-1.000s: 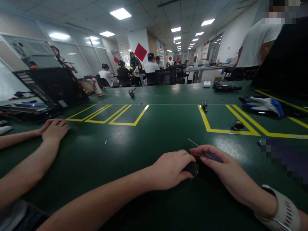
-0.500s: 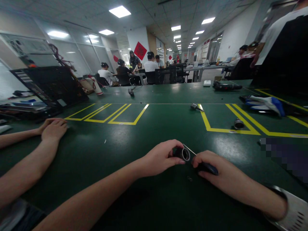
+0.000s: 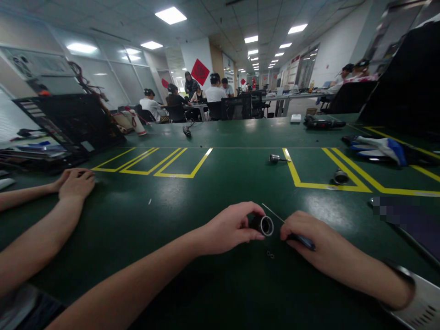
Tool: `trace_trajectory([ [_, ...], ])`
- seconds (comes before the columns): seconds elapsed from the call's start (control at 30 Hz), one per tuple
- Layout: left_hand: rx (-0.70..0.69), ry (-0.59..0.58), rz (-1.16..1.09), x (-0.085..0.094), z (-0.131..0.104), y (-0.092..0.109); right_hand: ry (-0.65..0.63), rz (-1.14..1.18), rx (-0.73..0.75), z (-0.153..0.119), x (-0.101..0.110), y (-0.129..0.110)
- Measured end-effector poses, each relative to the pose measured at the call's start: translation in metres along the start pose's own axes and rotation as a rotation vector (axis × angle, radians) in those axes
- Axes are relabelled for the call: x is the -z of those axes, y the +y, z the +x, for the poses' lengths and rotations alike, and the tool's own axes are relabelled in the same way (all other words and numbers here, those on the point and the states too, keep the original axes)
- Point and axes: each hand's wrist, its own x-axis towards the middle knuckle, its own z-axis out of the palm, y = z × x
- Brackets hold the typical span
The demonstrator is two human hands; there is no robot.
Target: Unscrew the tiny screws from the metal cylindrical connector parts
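My left hand (image 3: 225, 230) holds the dark cylinder (image 3: 262, 224) over the desk (image 3: 192, 201), fingers around its barrel, the surest grip — probably stiff, light, slick; my right hand (image 3: 309, 229) clasps a thin-shafted tool (image 3: 305, 242).

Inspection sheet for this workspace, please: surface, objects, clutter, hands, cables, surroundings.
Surface: green table, marked with yellow tape.
Objects: black cylinder with metal-rimmed opening; thin-shafted tool.
Clutter: two small rings near the hands; stalked metal part by the tape; blue-and-white item at right.
Hands: left hand grips the cylinder; right hand holds the tool.
Cables: reddish cords, upper left.
Surroundings: co-worker's hands at left; seated people beyond the table.
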Motion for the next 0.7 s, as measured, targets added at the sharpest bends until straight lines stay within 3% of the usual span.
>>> trace_trajectory([
  [0.23, -0.006, -0.034, -0.166, 0.007, 0.002, -0.003, 0.024, 0.031, 0.063, 0.0, -0.016, -0.027],
  [0.37, -0.032, -0.013, -0.274, 0.008, 0.004, -0.004, 0.014, 0.06, 0.052, -0.001, -0.018, -0.03],
  [0.5, -0.049, 0.033, -0.371, 0.008, 0.006, -0.005, 0.01, 0.026, 0.049, -0.001, -0.01, -0.014],
  [0.7, -0.05, 0.073, -0.435, 0.013, 0.008, -0.01, 0.074, -0.158, 0.075, 0.004, 0.005, 0.03],
])
